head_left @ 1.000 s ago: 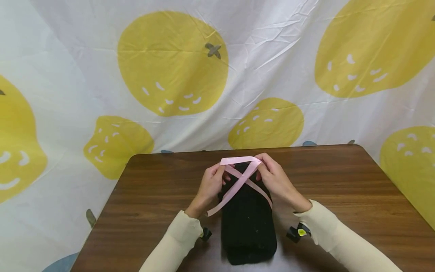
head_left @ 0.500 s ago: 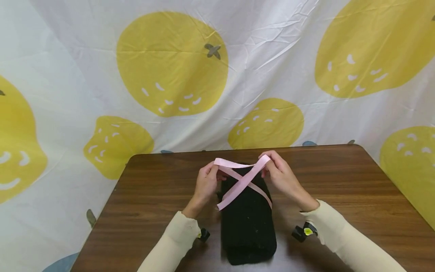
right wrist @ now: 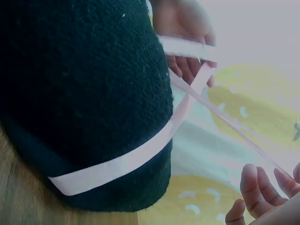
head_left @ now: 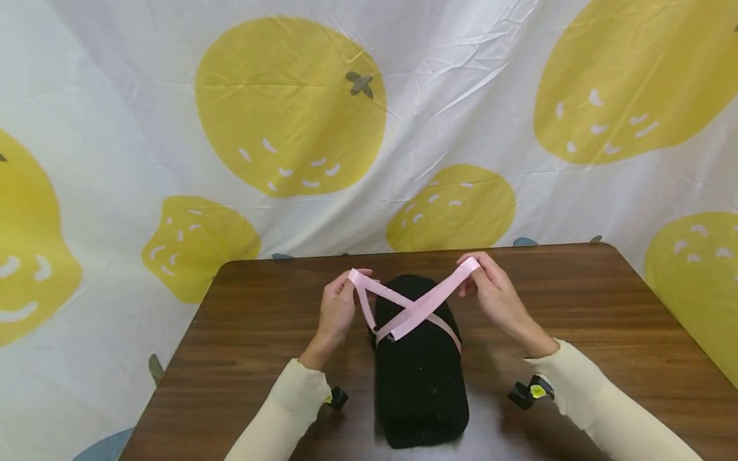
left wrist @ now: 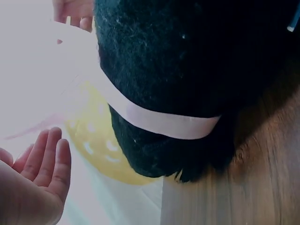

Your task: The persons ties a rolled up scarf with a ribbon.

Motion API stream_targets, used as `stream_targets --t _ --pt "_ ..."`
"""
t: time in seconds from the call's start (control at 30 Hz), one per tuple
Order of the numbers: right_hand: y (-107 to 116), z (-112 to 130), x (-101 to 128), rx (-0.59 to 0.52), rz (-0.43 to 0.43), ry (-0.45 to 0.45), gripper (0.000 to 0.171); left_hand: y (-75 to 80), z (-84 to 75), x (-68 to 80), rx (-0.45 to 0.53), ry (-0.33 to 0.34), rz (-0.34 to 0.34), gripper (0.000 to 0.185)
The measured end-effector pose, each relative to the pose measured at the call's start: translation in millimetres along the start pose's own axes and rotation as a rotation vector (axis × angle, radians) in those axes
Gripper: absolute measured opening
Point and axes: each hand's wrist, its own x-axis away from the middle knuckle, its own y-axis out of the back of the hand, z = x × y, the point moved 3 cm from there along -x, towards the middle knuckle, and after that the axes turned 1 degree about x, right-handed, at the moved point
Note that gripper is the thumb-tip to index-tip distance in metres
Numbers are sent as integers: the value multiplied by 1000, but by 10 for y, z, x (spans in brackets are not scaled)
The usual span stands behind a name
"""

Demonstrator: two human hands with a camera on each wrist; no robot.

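Note:
A long black fuzzy block (head_left: 421,384), rounded at its far end, lies on the table. A pink ribbon (head_left: 435,299) goes round it and crosses itself on top, near the far end. My left hand (head_left: 336,310) pinches one part of the ribbon beyond the block's left side, with a tail hanging from the fingers. On the other side, my right hand (head_left: 500,299) pinches the other part, drawn up to the right; its short end lies on the block. In the left wrist view a ribbon band (left wrist: 164,124) lies flat along the block's side. The block's underside is hidden.
The brown wooden table (head_left: 265,333) ends at a back edge close to a white cloth (head_left: 461,128) printed with yellow fruit. A small black device sits by each wrist, below the cream sleeves (head_left: 599,394).
Both hands have moved apart, the left to the left and the right to the right. The ribbon between them has opened into a wider cross, and the right ribbon's short end has slid inward.

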Motion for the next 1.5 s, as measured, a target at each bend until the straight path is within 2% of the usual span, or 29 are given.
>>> stream_targets --t 0.23,0.53,0.7,0.87,0.97,1.1,1.5 --pt "122 -22 24 -15 -30 -1 21 59 -12 -6 52 -2 -12 33" --pt "266 -66 47 3 -83 -10 21 210 -23 18 21 24 -54 33" --pt "343 -114 48 -30 -105 -15 20 315 -44 28 31 38 -79 33" --pt "437 -161 53 -46 -119 -26 24 407 -63 32 63 9 -82 34" --pt "490 -187 58 -69 -127 -47 24 456 -55 24 79 31 -97 35" --pt "545 -219 59 -116 -140 -77 25 525 -25 22 88 96 -128 35" --pt "746 -398 92 -291 -206 -145 24 717 22 38 112 165 -164 36"
